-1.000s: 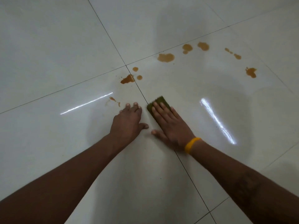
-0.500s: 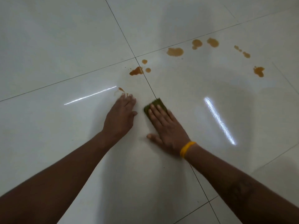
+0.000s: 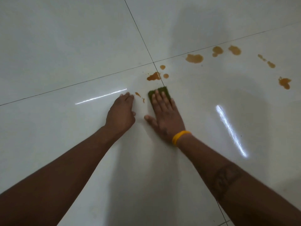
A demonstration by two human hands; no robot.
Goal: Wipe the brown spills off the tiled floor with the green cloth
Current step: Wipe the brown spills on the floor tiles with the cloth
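Green cloth point(image 3: 160, 92) is being pressed flat on the tiled floor point(image 3: 65, 46) under the right hand point(image 3: 164, 115), fingers extended, palm down, nothing pinched. It's been pushed forward since a second ago and is now sitting just short of the brown spill point(image 3: 154, 76) at the grout-line crossing. Left hand point(image 3: 121, 113) is being braced flat, holding nothing, beside a small streak point(image 3: 138, 94). No spill is being wiped yet; the far drops point(image 3: 194, 58) are being left for later.
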